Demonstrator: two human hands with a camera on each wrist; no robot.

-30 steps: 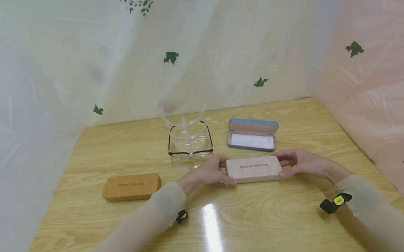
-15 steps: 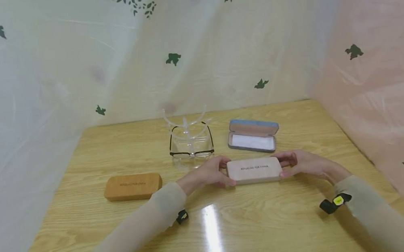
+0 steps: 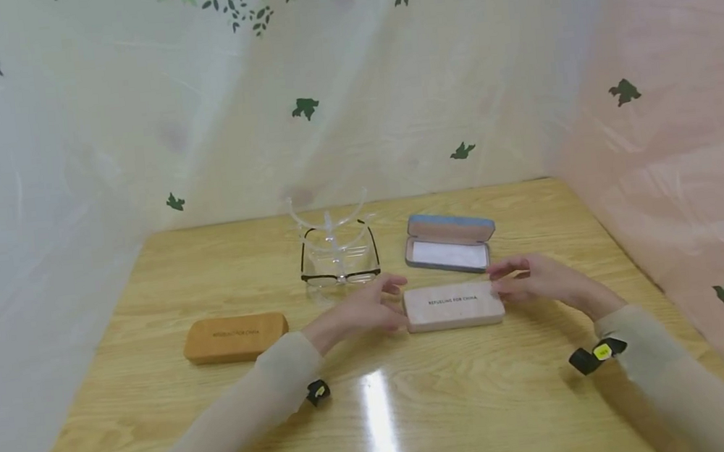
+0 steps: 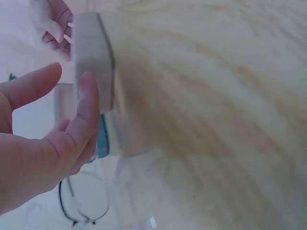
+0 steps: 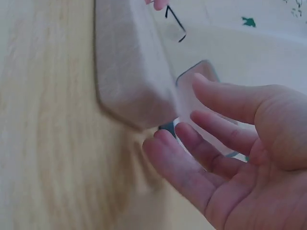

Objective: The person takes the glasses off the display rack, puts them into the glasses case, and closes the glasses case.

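A pale pinkish glasses case, its lid closed and printed with dark lettering, lies flat on the wooden table between my hands. My left hand is just off its left end, fingers loosely bent around nothing. At the other end, my right hand has its fingers relaxed and spread; the right wrist view shows a small gap between them and the case. Behind it sits a blue glasses case, lid up, with a white cloth inside. Black-framed glasses hang on a clear display stand farther left.
An orange glasses case, closed, lies on the table at the left, close to my left forearm. Pale fabric with green bird prints hangs along the back and sides. A strip of light reflects off the tabletop.
Both hands have let go of the pale case and drawn slightly outward from its ends. The case stays in place; the whole view shifts a little.
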